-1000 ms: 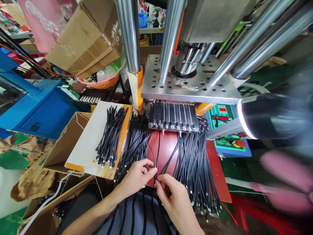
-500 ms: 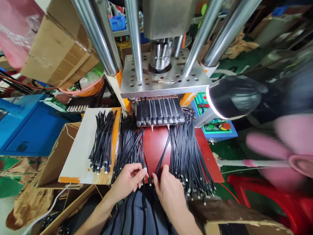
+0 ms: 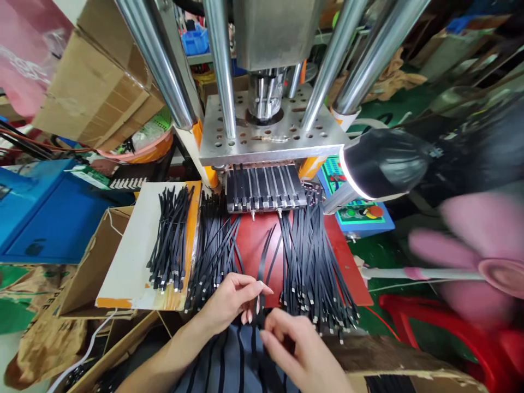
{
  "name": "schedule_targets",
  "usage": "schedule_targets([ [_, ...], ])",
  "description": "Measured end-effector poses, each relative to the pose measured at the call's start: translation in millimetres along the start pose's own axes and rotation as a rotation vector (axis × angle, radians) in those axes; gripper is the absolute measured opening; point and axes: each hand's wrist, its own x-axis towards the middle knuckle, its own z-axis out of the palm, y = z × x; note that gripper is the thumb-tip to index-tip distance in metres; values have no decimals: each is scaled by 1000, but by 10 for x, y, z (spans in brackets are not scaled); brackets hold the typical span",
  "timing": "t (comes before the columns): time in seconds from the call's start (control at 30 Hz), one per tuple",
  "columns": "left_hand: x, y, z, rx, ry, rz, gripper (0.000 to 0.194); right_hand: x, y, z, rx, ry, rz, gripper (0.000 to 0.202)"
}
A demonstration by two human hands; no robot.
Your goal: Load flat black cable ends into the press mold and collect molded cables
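My left hand is closed around a black flat cable, whose upper part stands up over the red board. Close to the lower part of that cable, at the front edge, my right hand has its fingers curled in; what lies between them is hidden. A large bundle of black cables with small metal plugs lies to the right of the hands. To the left is another bundle of black cables. Behind the hands, a metal fixture holds several black cables side by side beneath the press plate.
A third cable bundle lies on a white board at the left. The red board spreads below the press. At the right are a lamp, a control box, a pink fan and a red stool.
My left hand has moved right and now has a cable upright in its fingers. My right hand has come lower and further right, with its fingers curled. The view has shifted slightly.
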Motion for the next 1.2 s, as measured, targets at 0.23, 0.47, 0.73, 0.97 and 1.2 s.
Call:
schedule_targets([
  [0.23, -145, 55, 124, 260, -55, 161, 38, 304, 39, -277, 554, -84, 113, 30],
  [0.47, -19, 316, 31, 606, 82, 325, 16, 781, -66, -233, 543, 298, -16, 40],
  [0.73, 246, 1049, -38, 588, 155, 639, 32, 715, 26, -200, 266, 315, -227, 24],
  [0.97, 279, 1022, -66, 311, 57, 495, 27, 733, 115, -242, 392, 410, -249, 17],
  [1.2, 365, 1026, -93, 111, 26, 488, 36, 883, -90, -206, 333, 371, -204, 21],
])
